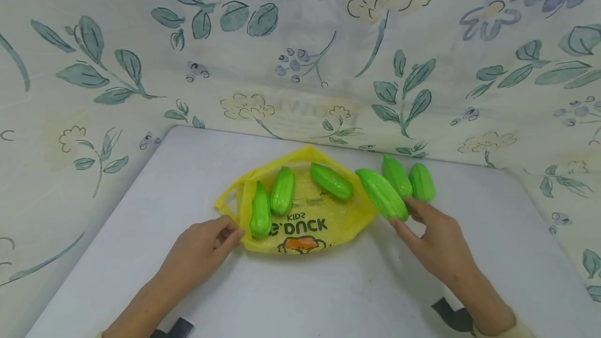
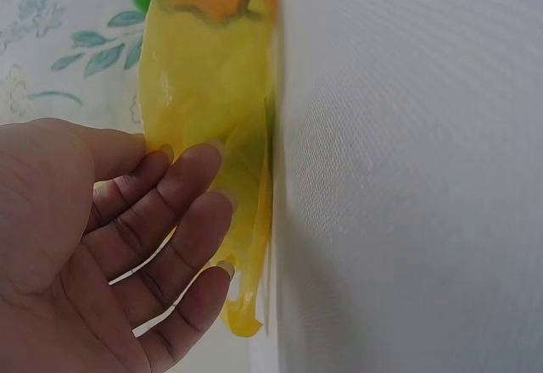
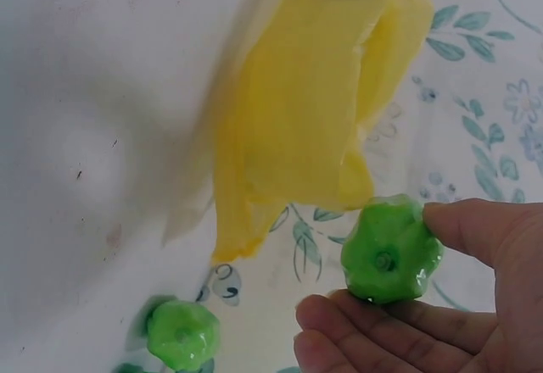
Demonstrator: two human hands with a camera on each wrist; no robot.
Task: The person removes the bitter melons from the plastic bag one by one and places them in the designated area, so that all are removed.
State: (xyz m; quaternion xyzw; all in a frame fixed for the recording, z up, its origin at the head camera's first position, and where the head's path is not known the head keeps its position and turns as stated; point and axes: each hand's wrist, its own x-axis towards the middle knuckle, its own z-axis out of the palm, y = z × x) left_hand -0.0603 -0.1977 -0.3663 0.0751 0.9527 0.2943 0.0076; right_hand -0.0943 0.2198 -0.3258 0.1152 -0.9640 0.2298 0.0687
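My left hand (image 1: 199, 246) pinches the near-left edge of a yellow plastic bag (image 1: 349, 223) printed with a duck and lettering. Three ridged green toy cucumbers lie at the bag's open mouth: one by the left side (image 1: 261, 215), another beside it (image 1: 283, 192), and a third tilted at the right (image 1: 331, 181). Between thumb and fingers, my right hand (image 1: 441, 236) holds another green cucumber (image 1: 382, 194), overlapping the bag's right edge in the head view. Its round end (image 3: 390, 250) faces the right wrist camera.
Two more green cucumbers, one (image 1: 396, 171) beside the other (image 1: 422, 181), lie on the white table (image 1: 178, 181) behind my right hand. A floral cloth (image 1: 300, 56) hangs along the back and sides. Dark straps (image 1: 453, 317) circle the wrists.
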